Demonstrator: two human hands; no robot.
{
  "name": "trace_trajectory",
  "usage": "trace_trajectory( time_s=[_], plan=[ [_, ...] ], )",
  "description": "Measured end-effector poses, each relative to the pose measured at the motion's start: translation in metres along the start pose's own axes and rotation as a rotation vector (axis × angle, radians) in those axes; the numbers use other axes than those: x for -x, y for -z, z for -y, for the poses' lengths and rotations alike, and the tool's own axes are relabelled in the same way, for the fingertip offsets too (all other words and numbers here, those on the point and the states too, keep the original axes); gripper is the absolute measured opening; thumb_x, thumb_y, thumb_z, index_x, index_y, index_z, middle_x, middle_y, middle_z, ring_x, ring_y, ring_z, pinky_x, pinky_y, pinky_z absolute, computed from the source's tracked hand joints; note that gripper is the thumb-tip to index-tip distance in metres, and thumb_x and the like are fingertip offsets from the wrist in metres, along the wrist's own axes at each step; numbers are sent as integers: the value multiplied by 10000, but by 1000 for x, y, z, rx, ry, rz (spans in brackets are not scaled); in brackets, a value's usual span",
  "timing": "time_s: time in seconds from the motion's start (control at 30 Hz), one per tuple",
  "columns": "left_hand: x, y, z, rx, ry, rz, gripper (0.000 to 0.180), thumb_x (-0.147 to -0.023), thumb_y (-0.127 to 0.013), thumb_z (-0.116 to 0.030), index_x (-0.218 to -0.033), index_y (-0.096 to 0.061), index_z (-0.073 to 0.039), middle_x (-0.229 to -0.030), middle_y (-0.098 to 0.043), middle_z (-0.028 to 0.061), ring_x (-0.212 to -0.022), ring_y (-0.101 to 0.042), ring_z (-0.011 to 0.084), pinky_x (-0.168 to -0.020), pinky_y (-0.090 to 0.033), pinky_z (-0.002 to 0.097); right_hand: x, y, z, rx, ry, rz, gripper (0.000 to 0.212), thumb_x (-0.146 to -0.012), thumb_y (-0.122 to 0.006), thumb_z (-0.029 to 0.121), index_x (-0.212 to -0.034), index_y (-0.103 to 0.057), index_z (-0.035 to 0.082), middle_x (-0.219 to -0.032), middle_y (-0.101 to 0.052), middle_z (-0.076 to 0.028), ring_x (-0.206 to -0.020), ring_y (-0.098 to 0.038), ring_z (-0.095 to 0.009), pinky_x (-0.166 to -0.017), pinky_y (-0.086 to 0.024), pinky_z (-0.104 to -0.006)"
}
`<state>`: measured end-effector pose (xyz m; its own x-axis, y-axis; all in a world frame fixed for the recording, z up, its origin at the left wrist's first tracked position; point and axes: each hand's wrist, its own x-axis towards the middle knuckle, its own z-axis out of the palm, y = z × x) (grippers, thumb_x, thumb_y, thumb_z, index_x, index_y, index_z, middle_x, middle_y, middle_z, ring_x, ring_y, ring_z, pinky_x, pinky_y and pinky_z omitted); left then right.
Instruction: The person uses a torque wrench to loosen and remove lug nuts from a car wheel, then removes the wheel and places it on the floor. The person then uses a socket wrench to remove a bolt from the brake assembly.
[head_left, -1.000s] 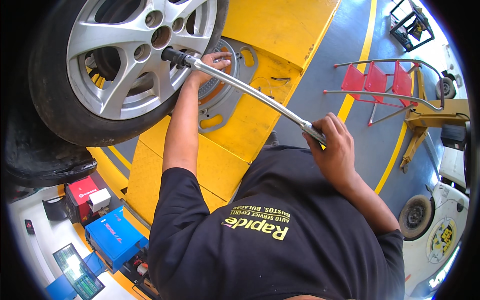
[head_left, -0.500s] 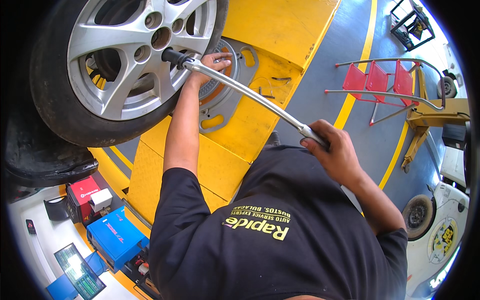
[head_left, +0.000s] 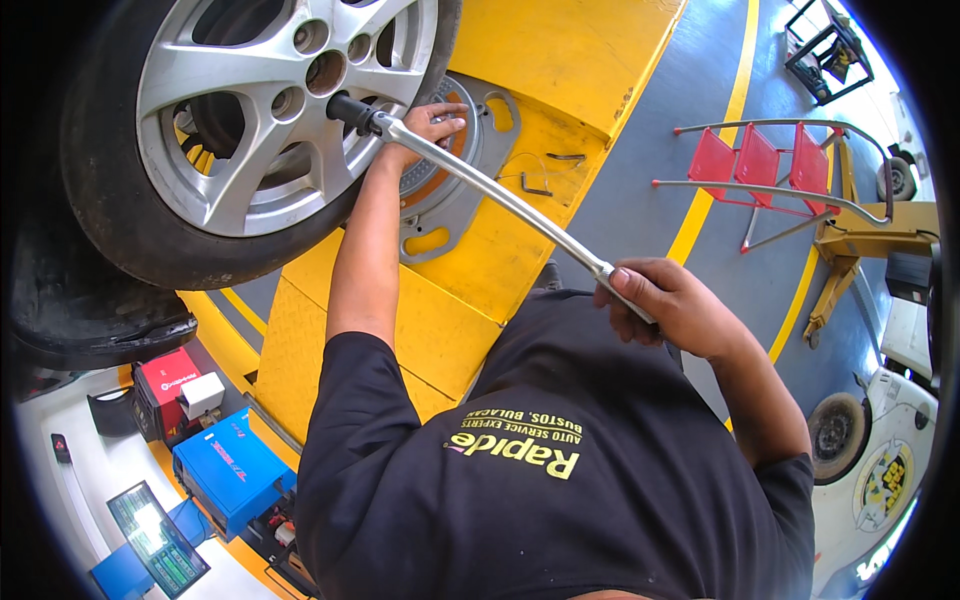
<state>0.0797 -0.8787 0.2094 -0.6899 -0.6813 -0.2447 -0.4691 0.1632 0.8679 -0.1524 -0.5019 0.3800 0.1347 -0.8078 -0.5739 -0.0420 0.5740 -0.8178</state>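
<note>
A long silver socket wrench (head_left: pixel 500 200) slants down to the right from a car wheel (head_left: pixel 245 130) with a silver alloy rim. Its black socket (head_left: pixel 352 112) sits in one of the lug holes, beside the open hub bore. At the lower end of the handle, my right hand (head_left: pixel 650 300) is closed around the grip, thumb lying along the top. My left hand (head_left: pixel 432 128) is by the wrench head, partly behind the shaft, fingers stretched out and palm hidden. The inner end of the socket is out of sight inside the wheel.
Beneath the wheel is a yellow lift platform (head_left: pixel 560 70) with a round turntable plate (head_left: pixel 470 180) and small hooked metal pieces (head_left: pixel 537 186). A red step ladder (head_left: pixel 760 165) stands right. Lower left are a blue machine (head_left: pixel 232 470), a red machine (head_left: pixel 165 390) and a screen (head_left: pixel 158 540).
My right hand has shifted its hold on the handle, the thumb now on top and the fingers curled beneath. The wrench and my left hand stay nearly in place.
</note>
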Motion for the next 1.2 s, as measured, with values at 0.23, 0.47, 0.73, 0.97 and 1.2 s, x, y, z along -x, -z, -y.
trace_trajectory(
  time_s=[0.23,0.47,0.73,0.97,1.2],
  plan=[
    [-1,-2,2,-87,-50,-49,448,-973,-746,-301,-1334,-706,-39,-727,-607,-27,-650,-556,69,-590,-467,242,-10,-21,-21,525,405,-574,284,-978,-748,234,-1121,-644,12,-749,-615,-62,-673,-547,-144,-652,-455,-313],
    [-1,1,1,0,43,4,443,-991,-743,-222,-1399,-674,-63,-761,-597,-51,-670,-537,49,-605,-471,203,-13,-12,-13,371,183,-354,331,-1008,-701,308,-1058,-689,-19,-763,-604,-75,-704,-502,-135,-664,-431,-304],
    [5,7,-11,639,42,149,428,-1047,-655,-340,-1328,-665,-18,-816,-640,-25,-665,-577,47,-559,-474,189,16,20,-39,341,193,-403,364,-1040,-655,307,-1031,-689,-56,-748,-581,-115,-702,-499,-166,-667,-447,-327],
    [14,5,-35,808,172,222,545,-1074,-469,-590,-1166,-633,-78,-866,-701,9,-712,-679,68,-497,-439,203,30,41,-24,399,125,-482,323,-1018,-706,245,-1083,-710,-72,-780,-658,-126,-701,-543,-161,-686,-479,-334],
    [19,-7,-35,659,210,203,301,-1059,-626,-393,-1098,-652,-96,-852,-675,22,-696,-674,94,-542,-493,223,48,56,57,606,80,-470,255,-987,-703,78,-1221,-693,-23,-935,-680,-70,-853,-597,-132,-801,-505,-301]
  ],
)
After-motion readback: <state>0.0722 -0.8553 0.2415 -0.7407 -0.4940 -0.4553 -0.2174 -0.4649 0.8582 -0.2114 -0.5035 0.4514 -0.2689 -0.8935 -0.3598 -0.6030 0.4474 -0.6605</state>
